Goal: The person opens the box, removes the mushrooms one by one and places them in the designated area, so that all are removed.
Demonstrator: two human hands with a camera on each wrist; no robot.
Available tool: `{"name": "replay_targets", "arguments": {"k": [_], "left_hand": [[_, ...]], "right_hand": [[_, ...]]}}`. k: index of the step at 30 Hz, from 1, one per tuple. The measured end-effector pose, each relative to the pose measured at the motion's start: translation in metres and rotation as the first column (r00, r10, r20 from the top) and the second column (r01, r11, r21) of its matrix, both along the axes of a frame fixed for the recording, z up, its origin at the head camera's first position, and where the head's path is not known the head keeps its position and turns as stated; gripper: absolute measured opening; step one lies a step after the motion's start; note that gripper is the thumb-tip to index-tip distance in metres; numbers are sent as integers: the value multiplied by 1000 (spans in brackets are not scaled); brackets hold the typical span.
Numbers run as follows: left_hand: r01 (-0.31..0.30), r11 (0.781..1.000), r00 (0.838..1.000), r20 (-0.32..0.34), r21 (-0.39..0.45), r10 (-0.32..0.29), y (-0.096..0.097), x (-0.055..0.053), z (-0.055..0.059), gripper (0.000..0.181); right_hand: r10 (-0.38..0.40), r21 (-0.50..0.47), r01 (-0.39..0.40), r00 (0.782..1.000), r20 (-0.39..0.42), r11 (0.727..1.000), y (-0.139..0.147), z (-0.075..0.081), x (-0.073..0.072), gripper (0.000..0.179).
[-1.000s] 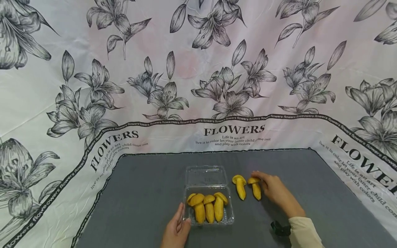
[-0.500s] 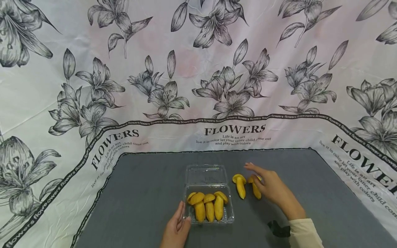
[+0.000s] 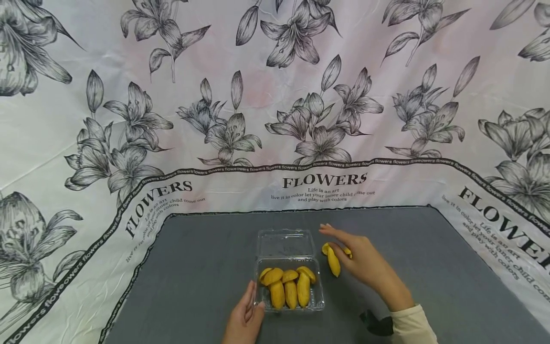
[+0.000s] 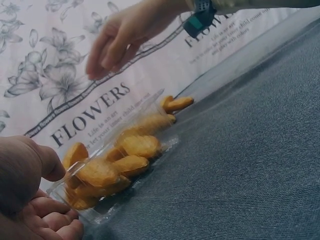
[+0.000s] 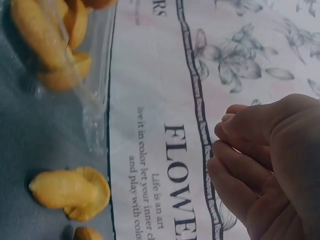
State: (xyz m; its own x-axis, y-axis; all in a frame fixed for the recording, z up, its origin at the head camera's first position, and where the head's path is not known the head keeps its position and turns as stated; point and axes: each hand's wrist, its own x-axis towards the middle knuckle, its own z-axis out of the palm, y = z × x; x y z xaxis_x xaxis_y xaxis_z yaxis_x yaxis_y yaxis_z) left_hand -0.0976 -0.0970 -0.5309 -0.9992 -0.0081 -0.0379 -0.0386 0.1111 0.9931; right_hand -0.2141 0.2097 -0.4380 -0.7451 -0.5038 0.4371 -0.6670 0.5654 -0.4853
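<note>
A clear plastic clamshell box (image 3: 320, 298) lies with its lid (image 3: 285, 243) folded back, holding several yellow toy-like mushrooms (image 3: 303, 289) side by side. My left hand (image 3: 244, 317) grips the box's left side, thumb at the near corner and fingers along the wall; the left wrist view shows the thumb (image 4: 50, 165) over the edge. Right of the box, a loose mushroom (image 3: 333, 263) rests on the cloth. My right hand (image 3: 365, 260) hovers above it with fingers extended and holds nothing. Behind that hand, a second loose mushroom (image 3: 347, 251) is mostly hidden.
Grey cloth (image 3: 193, 277) covers the table. A white floral curtain (image 3: 258, 119) with printed lettering hangs along the back and both sides. On the right wrist is a dark strap (image 3: 378, 324), below a cream sleeve (image 3: 412, 325).
My right hand has lifted off the rightmost loose mushroom and moved left over the other one. Both loose mushrooms stay in place. The left hand and the box have not moved.
</note>
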Motion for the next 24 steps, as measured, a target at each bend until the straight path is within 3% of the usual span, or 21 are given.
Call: {"name": "replay_targets", "arguments": {"k": [11, 15, 22, 24], "left_hand": [[-9, 1000, 1000, -12, -3, 9, 2, 1, -4, 77], [-1, 1000, 1000, -5, 10, 2, 1, 0, -5, 77], [-9, 1000, 1000, -1, 25, 9, 1, 0, -4, 77], [-10, 1000, 1000, 2, 18, 10, 2, 0, -4, 77]], "right_hand": [[41, 23, -42, 998, 45, 999, -23, -6, 5, 48], [80, 19, -81, 994, 71, 997, -33, -9, 6, 47], [148, 49, -149, 989, 24, 988, -51, -14, 5, 48], [177, 38, -180, 982, 60, 983, -55, -16, 6, 48]]}}
